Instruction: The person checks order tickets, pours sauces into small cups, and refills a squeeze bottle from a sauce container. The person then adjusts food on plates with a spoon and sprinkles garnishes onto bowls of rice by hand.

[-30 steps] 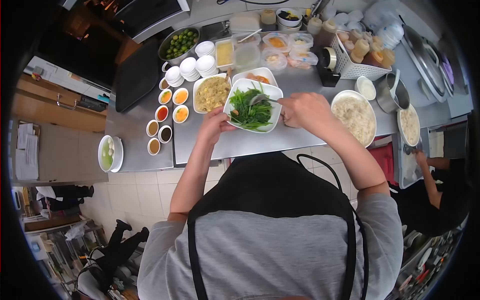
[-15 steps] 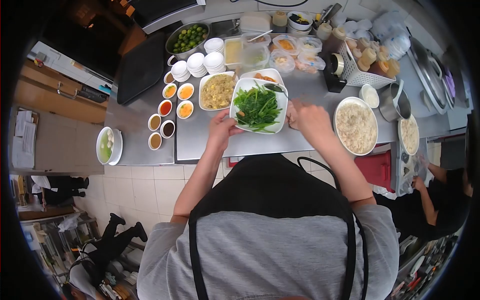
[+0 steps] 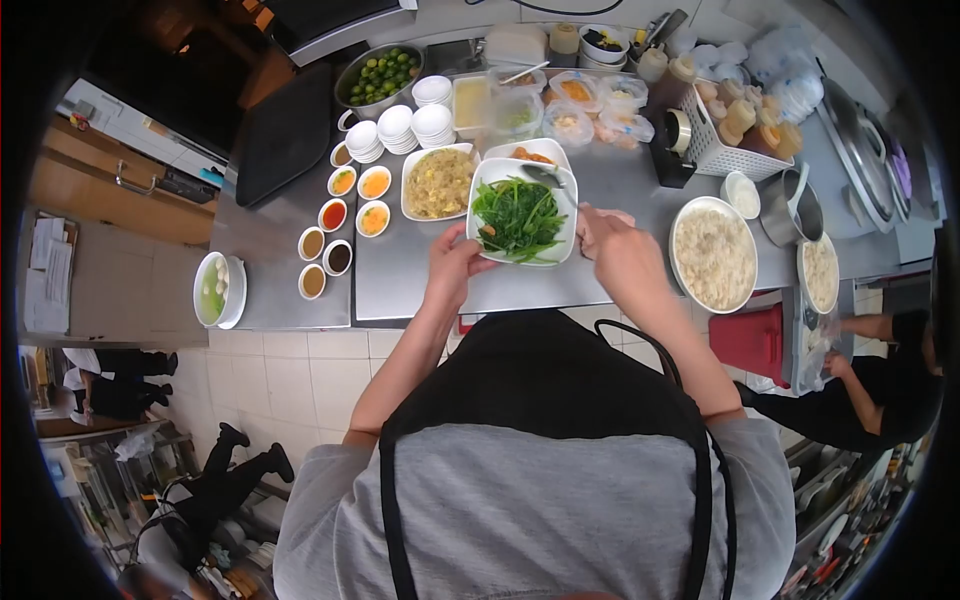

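Leafy greens [image 3: 518, 215], one portion, cooked-looking, are lying heaped in a white bowl [image 3: 571, 225], squarish with rounded corners, which is sitting in front of the person over the near part of a steel worktop [image 3: 400, 285]; whether its base is touching the metal, one cannot tell. Left hand [image 3: 458, 266]: its grip is clamping the bowl's near left corner, fingers below and thumb at the rim. Right hand [image 3: 618, 250]: its grip is closing around the handle of a metal spoon [image 3: 541, 176], whose head is hanging at the bowl's far edge, above the greens. Step in hand, by judgement: tending the greens with the spoon while the bowl is being steadied; any next spoon stroke would be calling for a firm left hold and a level bowl, since the stems are looking slippery and apt to trail over the rim. Materials: greens are showing dark, wet, limp leaves among paler, stringy stalks; the bowl is looking smooth and glazed; the worktop is reflecting dull grey light. Adjoining, just beyond: orange food [image 3: 533, 156] in a second white dish, partly hidden by the bowl; to its left, yellowish fried rice [image 3: 438, 183], grainy and flecked, is filling another squarish dish. To the right: pale rice [image 3: 715, 250], clumped, in a large rounded white bowl. To the left: small round cups, among them red sauce [image 3: 332, 215], are standing loosely grouped, with stacked white dishes [image 3: 396, 125] behind.
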The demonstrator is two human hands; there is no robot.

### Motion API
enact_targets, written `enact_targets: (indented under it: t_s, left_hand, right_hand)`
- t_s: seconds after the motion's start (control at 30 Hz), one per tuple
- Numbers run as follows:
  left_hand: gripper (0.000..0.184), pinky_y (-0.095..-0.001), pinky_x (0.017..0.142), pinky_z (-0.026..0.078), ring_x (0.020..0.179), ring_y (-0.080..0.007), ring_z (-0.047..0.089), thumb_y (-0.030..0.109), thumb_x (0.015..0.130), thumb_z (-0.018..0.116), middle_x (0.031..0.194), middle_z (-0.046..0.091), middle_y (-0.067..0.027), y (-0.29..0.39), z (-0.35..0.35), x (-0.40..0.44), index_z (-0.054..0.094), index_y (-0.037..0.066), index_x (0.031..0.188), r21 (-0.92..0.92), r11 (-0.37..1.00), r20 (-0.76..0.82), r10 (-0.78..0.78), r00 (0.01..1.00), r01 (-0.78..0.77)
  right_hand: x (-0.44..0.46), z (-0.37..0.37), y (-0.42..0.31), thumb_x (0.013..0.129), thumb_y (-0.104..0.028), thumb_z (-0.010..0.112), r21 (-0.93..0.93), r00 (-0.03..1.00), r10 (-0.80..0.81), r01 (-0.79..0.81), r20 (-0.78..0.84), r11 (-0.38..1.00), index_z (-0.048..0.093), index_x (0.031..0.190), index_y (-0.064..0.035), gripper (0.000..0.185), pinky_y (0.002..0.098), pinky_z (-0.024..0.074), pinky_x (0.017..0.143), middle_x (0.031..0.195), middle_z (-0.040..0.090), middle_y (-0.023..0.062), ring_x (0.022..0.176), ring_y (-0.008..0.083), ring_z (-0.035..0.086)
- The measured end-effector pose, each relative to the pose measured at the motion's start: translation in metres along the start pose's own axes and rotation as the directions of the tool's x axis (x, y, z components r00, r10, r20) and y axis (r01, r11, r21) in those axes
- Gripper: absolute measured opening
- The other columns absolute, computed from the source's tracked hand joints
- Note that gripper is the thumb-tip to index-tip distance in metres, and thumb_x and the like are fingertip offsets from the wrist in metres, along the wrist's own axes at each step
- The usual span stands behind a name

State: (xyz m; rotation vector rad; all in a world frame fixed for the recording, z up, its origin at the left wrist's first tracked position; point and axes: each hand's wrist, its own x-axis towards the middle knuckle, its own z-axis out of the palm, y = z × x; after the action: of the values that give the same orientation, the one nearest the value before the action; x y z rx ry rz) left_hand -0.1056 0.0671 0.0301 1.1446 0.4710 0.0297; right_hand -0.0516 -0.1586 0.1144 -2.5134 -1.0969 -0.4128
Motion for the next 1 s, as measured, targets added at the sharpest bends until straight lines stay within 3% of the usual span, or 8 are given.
enact_targets:
  t_s: [0.07, 0.23, 0.4, 0.47, 0.6, 0.67, 0.77, 1.0]
  left_hand:
    - [0.033, -0.0314, 0.065, 0.054, 0.073, -0.0214, 0.062, -0.002, 0.074, 0.048, 0.086, 0.060, -0.0146, -0.005, 0.003, -0.002, 0.047, -0.003, 0.107, -0.027, 1.000, -0.024, 0.011, 1.000, -0.011]
    - [0.034, -0.0303, 0.067, 0.052, 0.075, -0.0164, 0.060, -0.003, 0.075, 0.047, 0.086, 0.059, -0.0111, -0.015, 0.022, -0.008, 0.045, 0.000, 0.108, -0.066, 0.991, -0.147, 0.103, 0.984, -0.113]
    - [0.034, -0.0289, 0.066, 0.052, 0.076, -0.0170, 0.059, -0.002, 0.077, 0.048, 0.086, 0.058, -0.0108, -0.020, 0.025, -0.008, 0.045, 0.001, 0.110, -0.087, 0.991, -0.130, 0.092, 0.987, -0.104]
    - [0.034, -0.0289, 0.066, 0.052, 0.076, -0.0170, 0.059, -0.002, 0.077, 0.047, 0.085, 0.058, -0.0106, -0.019, 0.023, -0.006, 0.045, 0.001, 0.110, -0.107, 0.991, -0.113, 0.066, 0.991, -0.078]
    - [0.033, -0.0284, 0.066, 0.052, 0.074, -0.0174, 0.060, 0.000, 0.078, 0.046, 0.085, 0.059, -0.0110, -0.018, 0.011, -0.001, 0.045, 0.001, 0.111, -0.099, 0.995, -0.041, 0.024, 0.999, -0.028]
    - [0.033, -0.0283, 0.066, 0.052, 0.073, -0.0179, 0.061, 0.001, 0.078, 0.046, 0.085, 0.059, -0.0117, -0.013, 0.004, 0.001, 0.046, 0.001, 0.111, -0.078, 0.997, -0.004, 0.007, 1.000, -0.007]
    - [0.034, -0.0289, 0.065, 0.053, 0.074, -0.0192, 0.062, 0.001, 0.077, 0.048, 0.088, 0.060, -0.0130, 0.001, -0.003, 0.002, 0.047, -0.001, 0.110, -0.019, 0.999, 0.022, -0.029, 0.999, 0.030]
    - [0.035, -0.0285, 0.066, 0.054, 0.077, -0.0200, 0.062, 0.001, 0.075, 0.047, 0.092, 0.060, -0.0126, 0.024, -0.012, 0.009, 0.048, -0.004, 0.110, 0.101, 0.992, 0.114, -0.082, 0.990, 0.071]
  right_hand:
    - [0.003, -0.021, -0.007, 0.067, -0.001, 0.051, -0.041, 0.989, 0.135, -0.132, 0.058, 0.990, 0.055, 0.082, 0.0045, 0.017, 0.0361, 0.0478, 0.060, 0.071, 0.060, 0.0167, 0.066, 0.0291, 0.061]
    - [0.021, -0.001, -0.001, 0.068, -0.001, 0.051, -0.174, 0.954, 0.187, -0.149, 0.232, 0.974, 0.055, 0.077, 0.0045, 0.011, 0.0384, 0.0492, 0.057, 0.067, 0.061, 0.0163, 0.062, 0.0309, 0.062]
    - [0.035, 0.013, -0.011, 0.068, -0.002, 0.051, -0.189, 0.921, 0.249, -0.198, 0.299, 0.962, 0.055, 0.076, 0.0023, 0.010, 0.0398, 0.0491, 0.051, 0.070, 0.061, 0.0160, 0.062, 0.0293, 0.062]
    - [0.036, 0.012, -0.018, 0.068, 0.000, 0.052, -0.177, 0.974, 0.101, -0.065, 0.202, 0.982, 0.057, 0.083, -0.0003, 0.016, 0.0391, 0.0490, 0.054, 0.076, 0.058, 0.0146, 0.064, 0.0317, 0.061]
    - [0.032, 0.013, -0.007, 0.065, 0.001, 0.053, -0.142, 0.969, 0.088, -0.057, 0.229, 0.988, 0.058, 0.091, -0.0032, 0.027, 0.0379, 0.0489, 0.055, 0.077, 0.057, 0.0117, 0.065, 0.0299, 0.060]
    - [0.034, 0.011, 0.000, 0.064, 0.001, 0.052, -0.077, 0.996, 0.008, -0.001, 0.084, 0.997, 0.060, 0.097, -0.0060, 0.034, 0.0371, 0.0484, 0.057, 0.077, 0.057, 0.0096, 0.067, 0.0280, 0.059]
    - [0.031, 0.009, 0.003, 0.062, 0.000, 0.053, -0.035, 0.990, -0.065, 0.070, 0.126, 0.997, 0.059, 0.087, -0.0069, 0.026, 0.0349, 0.0483, 0.055, 0.076, 0.057, 0.0066, 0.070, 0.0232, 0.060]
    - [0.031, 0.007, 0.012, 0.058, 0.003, 0.057, 0.012, 0.987, -0.158, 0.157, 0.034, 0.987, 0.063, 0.093, -0.0103, 0.038, 0.0347, 0.0455, 0.064, 0.081, 0.058, 0.0050, 0.076, 0.0217, 0.057]
